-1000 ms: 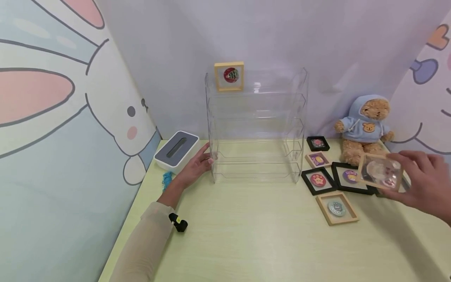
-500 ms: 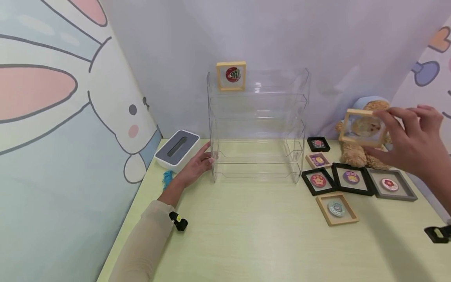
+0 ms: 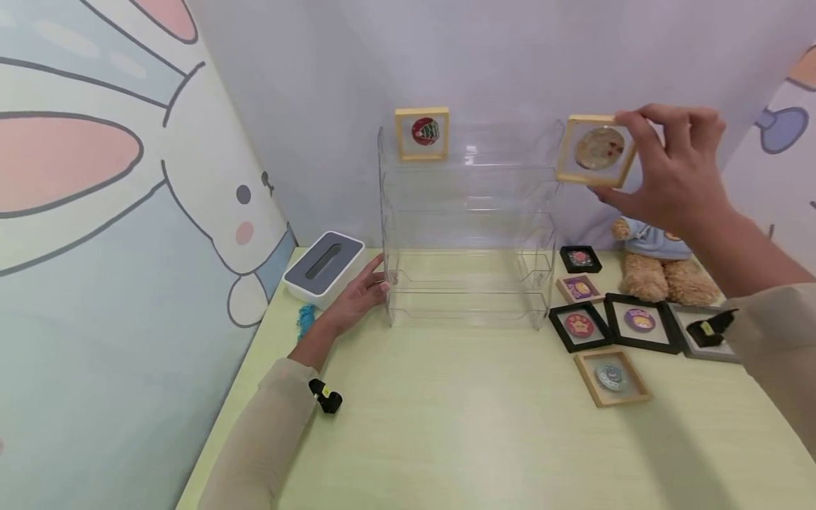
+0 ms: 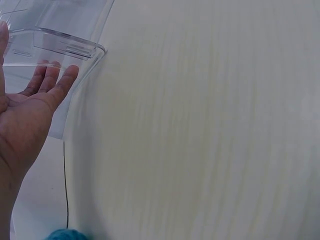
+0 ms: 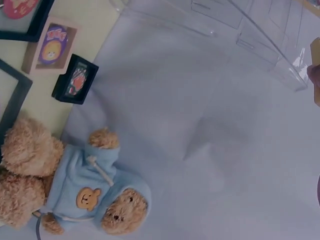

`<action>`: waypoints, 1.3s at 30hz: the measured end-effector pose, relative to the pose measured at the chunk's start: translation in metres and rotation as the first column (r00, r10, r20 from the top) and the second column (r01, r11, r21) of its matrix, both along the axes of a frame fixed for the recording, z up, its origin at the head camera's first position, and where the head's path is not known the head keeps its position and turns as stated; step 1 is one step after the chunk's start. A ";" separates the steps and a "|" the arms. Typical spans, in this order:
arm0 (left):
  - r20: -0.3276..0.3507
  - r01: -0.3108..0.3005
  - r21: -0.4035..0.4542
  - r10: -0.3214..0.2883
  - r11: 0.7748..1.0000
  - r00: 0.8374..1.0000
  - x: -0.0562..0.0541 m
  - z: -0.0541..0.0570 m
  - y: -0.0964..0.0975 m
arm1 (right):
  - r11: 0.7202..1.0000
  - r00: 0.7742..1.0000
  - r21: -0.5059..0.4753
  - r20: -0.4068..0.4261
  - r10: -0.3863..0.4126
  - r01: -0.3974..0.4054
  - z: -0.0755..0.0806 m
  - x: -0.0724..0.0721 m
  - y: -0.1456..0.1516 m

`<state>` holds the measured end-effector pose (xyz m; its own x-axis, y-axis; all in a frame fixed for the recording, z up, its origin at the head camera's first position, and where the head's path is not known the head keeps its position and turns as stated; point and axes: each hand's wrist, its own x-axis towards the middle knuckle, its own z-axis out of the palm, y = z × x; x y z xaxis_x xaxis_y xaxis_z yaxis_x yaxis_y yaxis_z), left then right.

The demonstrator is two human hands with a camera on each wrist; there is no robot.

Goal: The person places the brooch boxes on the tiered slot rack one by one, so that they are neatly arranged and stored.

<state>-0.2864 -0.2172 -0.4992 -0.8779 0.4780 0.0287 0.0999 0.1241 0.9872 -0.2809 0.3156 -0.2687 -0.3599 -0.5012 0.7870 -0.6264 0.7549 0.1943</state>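
My right hand (image 3: 678,166) pinches a light wood picture frame (image 3: 570,152) with a round badge inside, raised near the upper right corner of a clear acrylic display rack (image 3: 468,289). Only a sliver of that held frame shows at the right edge of the right wrist view. A similar wood frame (image 3: 423,157) with a red and green badge stands at the top left of the rack. My left hand (image 3: 358,297) touches the rack's lower left side. In the left wrist view, the fingers (image 4: 62,87) of that hand lie relaxed against the clear panel.
Several framed badges, among them a black frame (image 3: 642,346) and a wood frame (image 3: 613,404), lie right of the rack. A teddy bear (image 5: 95,182) in a blue hoodie sits behind them. A tissue box (image 3: 324,265) and a blue item (image 3: 306,320) are at left.
My right hand has lifted the held wood frame up and leftward, from over the other frames to beside the rack's top right. My left hand stays at the rack's side.
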 end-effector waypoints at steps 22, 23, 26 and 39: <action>0.004 -0.001 0.027 0.001 1.000 1.000 -0.002 -0.009 0.003 | 0.961 0.952 0.091 0.138 -0.273 0.263 0.016 -0.069 -0.100; 0.004 -0.002 0.021 0.002 1.000 1.000 -0.001 -0.008 0.003 | 0.959 0.954 0.110 0.123 -0.274 0.261 0.016 -0.071 -0.104; 0.002 -0.005 0.007 0.004 1.000 1.000 0.000 -0.008 0.003 | 0.951 0.960 0.180 0.079 -0.267 0.250 0.018 -0.078 -0.113; 0.014 -0.013 0.010 0.013 1.000 1.000 0.001 -0.010 0.007 | 0.905 0.940 0.336 0.128 -0.318 0.260 0.028 -0.090 -0.131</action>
<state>-0.2851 -0.2107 -0.5090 -0.8844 0.4662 0.0214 0.0850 0.1158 0.9896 -0.3713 0.1843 -0.2409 -0.6437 -0.5617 0.5198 -0.4352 0.8273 0.3551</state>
